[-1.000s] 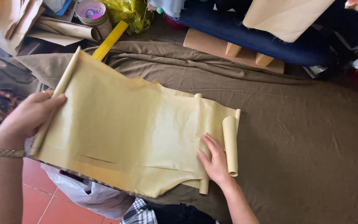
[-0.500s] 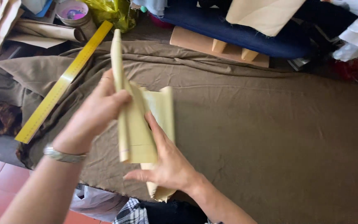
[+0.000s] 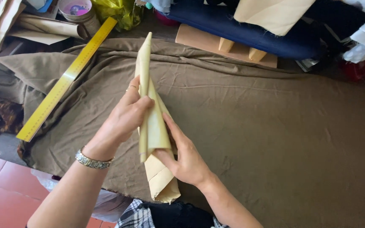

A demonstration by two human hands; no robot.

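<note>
Both hands held the rolled tan paper pattern (image 3: 151,126) above the olive cloth (image 3: 275,126) on the worktop: the left hand (image 3: 125,116) wrapped round its middle, the right hand (image 3: 182,156) cupping the lower end. To roll it neatly, I'd have kept the edges aligned and the grip snug without creasing.

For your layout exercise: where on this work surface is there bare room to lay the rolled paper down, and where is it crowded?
Free: the wide olive cloth right of the hands, below the wooden block; a narrower strip between the yellow ruler and the rolled paper. Crowded: the far edge, with stacked fabrics, paper rolls and a tub.
</note>
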